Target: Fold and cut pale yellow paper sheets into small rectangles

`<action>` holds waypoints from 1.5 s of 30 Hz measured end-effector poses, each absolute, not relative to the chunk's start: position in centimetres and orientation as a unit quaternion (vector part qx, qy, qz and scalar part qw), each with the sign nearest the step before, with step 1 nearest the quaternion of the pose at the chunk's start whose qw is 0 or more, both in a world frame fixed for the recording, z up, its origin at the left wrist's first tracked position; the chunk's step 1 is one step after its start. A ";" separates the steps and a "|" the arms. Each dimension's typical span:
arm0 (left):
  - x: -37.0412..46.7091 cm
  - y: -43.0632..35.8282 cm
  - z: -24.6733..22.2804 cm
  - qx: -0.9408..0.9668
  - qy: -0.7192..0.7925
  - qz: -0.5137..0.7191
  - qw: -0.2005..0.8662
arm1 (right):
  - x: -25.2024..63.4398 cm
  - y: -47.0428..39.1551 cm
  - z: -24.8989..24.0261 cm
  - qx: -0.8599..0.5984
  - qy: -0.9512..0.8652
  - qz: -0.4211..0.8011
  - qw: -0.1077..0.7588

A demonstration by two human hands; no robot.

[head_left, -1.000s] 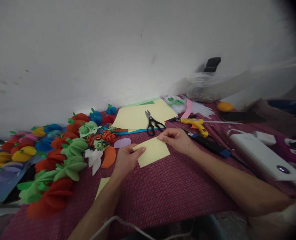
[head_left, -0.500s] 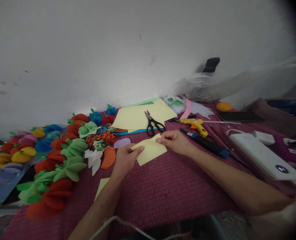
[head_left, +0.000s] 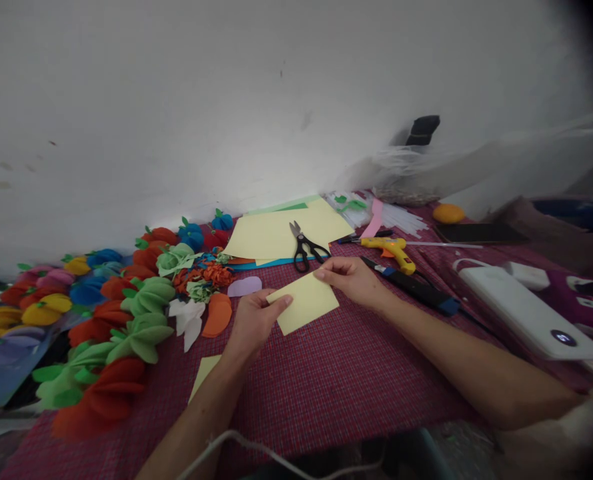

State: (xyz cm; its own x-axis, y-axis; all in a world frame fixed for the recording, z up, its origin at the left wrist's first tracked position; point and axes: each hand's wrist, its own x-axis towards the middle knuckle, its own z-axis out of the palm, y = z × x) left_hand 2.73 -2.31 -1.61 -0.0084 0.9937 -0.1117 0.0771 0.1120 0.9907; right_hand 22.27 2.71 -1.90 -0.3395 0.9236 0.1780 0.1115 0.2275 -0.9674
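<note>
flattened again, yellow paper [head_left: 306, 303] pinched by left hand [head_left: 252, 321], right hand [head_left: 352, 279]; scissors [head_left: 303, 245] behind.

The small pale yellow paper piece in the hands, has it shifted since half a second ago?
Yes. The small pale yellow paper piece has flattened and its far edge has dropped slightly away from the black-handled scissors, which stayed put.

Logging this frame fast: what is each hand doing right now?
Left hand: closed, pinching the yellow paper at its left end.
Right hand: closed, pinching the same paper's far edge.
</note>
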 end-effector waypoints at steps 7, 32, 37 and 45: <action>2.6 -2.5 -1.0 0.535 0.531 0.373 0.542 | 22.2 2.5 -1.7 -0.394 -0.676 0.481 0.396; 2.5 -2.2 -0.7 0.462 0.580 0.459 0.489 | 22.3 2.4 -1.8 -0.371 -0.632 0.614 0.293; 2.5 -2.1 -1.1 0.444 0.580 0.484 0.482 | 21.8 2.2 -1.8 -0.383 -0.604 0.622 0.318; 2.7 -2.2 -1.2 0.439 0.543 0.480 0.532 | 21.3 1.8 -2.5 -0.367 -0.607 0.635 0.305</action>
